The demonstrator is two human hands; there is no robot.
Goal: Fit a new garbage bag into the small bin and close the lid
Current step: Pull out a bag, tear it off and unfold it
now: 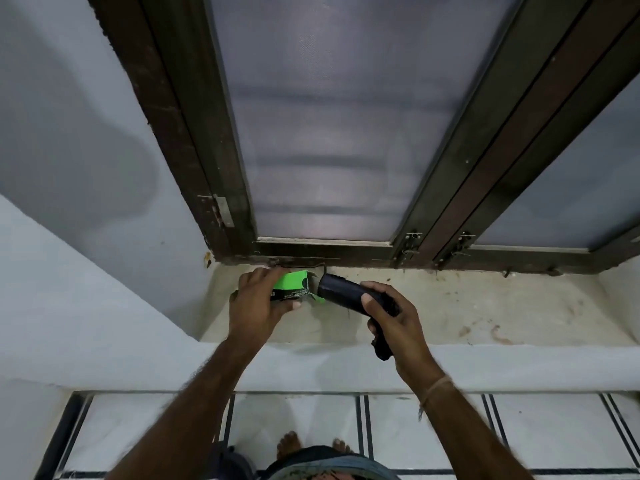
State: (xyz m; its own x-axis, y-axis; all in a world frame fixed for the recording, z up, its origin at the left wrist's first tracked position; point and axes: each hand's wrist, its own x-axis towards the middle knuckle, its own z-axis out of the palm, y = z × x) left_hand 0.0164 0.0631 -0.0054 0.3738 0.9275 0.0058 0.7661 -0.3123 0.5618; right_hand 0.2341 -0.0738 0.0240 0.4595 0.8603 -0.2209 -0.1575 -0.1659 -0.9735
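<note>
A green and black cardboard box point(293, 286) lies on the stone window sill point(450, 306), its right end flap open. My left hand point(258, 303) grips the box from above. My right hand point(394, 318) holds a black roll of garbage bags point(341, 293), whose left end sits just at the open mouth of the box. A loose black strip of bag point(381, 346) hangs below my right palm. The small bin and its lid are not in view.
A dark wooden window frame point(194, 133) with frosted panes rises behind the sill, with metal latches point(410, 244) at its base. Pale walls flank the recess. Below are white floor tiles with black lines point(433, 431) and my bare feet point(289, 445).
</note>
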